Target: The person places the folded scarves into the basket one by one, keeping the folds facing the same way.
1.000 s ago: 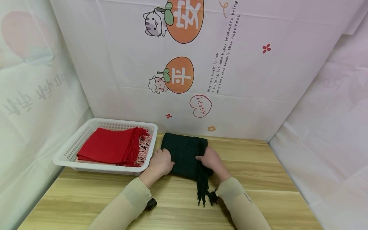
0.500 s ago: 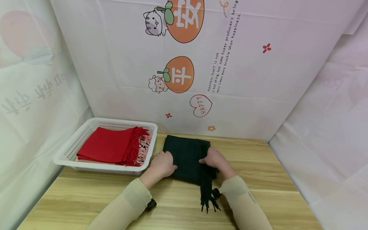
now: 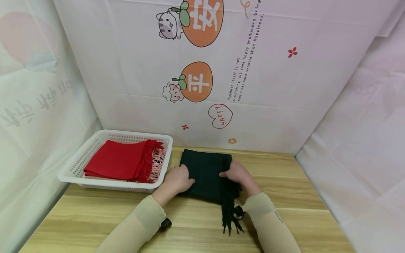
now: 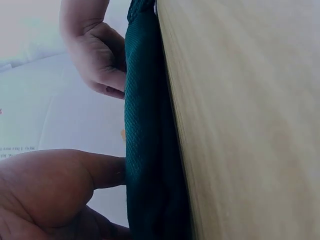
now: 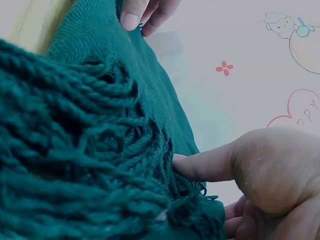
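Observation:
A dark green scarf [image 3: 204, 175] lies folded on the table, its fringe [image 3: 230, 218] trailing towards the near edge on the right. My left hand [image 3: 177, 181] grips its left side with the thumb on top. On the opposite side, my right hand [image 3: 238, 174] holds the scarf near the fringe. In the right wrist view the right thumb [image 5: 207, 165] presses on the cloth, with curled fingers [image 5: 240, 220] at its edge. The left wrist view shows the left thumb [image 4: 107, 170] against the scarf [image 4: 142, 130]; the fingers there are partly hidden.
Left of the scarf stands a white plastic basket [image 3: 71, 175]. Inside it, a folded red fringed scarf [image 3: 115, 160] lies over a pale pink fringed one [image 3: 158, 163]. A printed white sheet [image 3: 269, 116] rises behind the wooden table [image 3: 272, 189], with white sheets on both sides.
The scarf has shifted slightly right and towards the near edge, together with both hands. Between the last half second and now there is little movement. The basket stays in place.

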A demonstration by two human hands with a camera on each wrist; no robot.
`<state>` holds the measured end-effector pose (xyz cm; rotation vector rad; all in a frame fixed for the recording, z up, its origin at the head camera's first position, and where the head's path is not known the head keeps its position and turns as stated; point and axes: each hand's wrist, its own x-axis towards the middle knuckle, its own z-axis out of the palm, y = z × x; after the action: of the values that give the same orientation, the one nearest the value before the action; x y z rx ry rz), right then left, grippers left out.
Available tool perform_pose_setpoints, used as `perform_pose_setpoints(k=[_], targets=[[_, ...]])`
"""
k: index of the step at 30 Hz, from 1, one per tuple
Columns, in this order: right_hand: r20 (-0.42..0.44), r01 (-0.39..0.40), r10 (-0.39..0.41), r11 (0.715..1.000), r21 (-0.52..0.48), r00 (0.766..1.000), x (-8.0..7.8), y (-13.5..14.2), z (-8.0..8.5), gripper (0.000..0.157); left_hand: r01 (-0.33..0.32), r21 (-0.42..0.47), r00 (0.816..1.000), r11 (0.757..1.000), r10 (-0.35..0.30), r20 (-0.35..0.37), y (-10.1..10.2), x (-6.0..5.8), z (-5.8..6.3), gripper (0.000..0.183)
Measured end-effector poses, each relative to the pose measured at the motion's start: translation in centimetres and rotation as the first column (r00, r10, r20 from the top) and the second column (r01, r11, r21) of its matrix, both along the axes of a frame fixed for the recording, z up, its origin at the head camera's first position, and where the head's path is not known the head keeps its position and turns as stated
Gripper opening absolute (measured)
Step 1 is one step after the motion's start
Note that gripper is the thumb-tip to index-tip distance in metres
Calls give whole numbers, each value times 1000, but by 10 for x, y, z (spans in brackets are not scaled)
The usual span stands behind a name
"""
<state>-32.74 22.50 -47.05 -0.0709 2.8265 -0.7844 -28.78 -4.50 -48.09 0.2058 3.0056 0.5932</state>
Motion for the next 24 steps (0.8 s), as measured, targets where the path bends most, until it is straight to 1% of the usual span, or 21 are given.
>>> perform_pose_setpoints(k=[2,6,10,12,14,21,22,24], targets=[[-5,17,-17,1000,-15,1000,-1,0,-2,76,8,6,1000,1000,-8,-5,-1,-1,0,71],[-32,64,-65,997,-36,997,-5,-1,-7,78,27,30,999,999,-26,-21,-2,0,2,67],[-47,99,-102,993,-65,994,-6,-2,-12,67,20,66,1000,998,-18,-17,-3,-3,0,64],[-46,103,-107,992,-77,993,-6,-3,-13,57,9,77,1000,997,-8,-7,-4,-6,-2,61],[-43,105,-108,991,-81,993,-5,-4,-13,52,0,82,1000,997,-1,3,-5,-8,-3,58],[-43,97,-99,994,-45,994,-5,-5,-15,54,10,95,1000,995,-12,21,-9,-11,-5,33],[-38,93,-95,995,-39,995,-5,-5,-15,56,12,94,1000,995,-14,26,-9,-11,-4,32],[-38,82,-83,996,-31,996,-4,-5,-15,66,18,94,999,995,-21,31,-10,-11,-4,35]])
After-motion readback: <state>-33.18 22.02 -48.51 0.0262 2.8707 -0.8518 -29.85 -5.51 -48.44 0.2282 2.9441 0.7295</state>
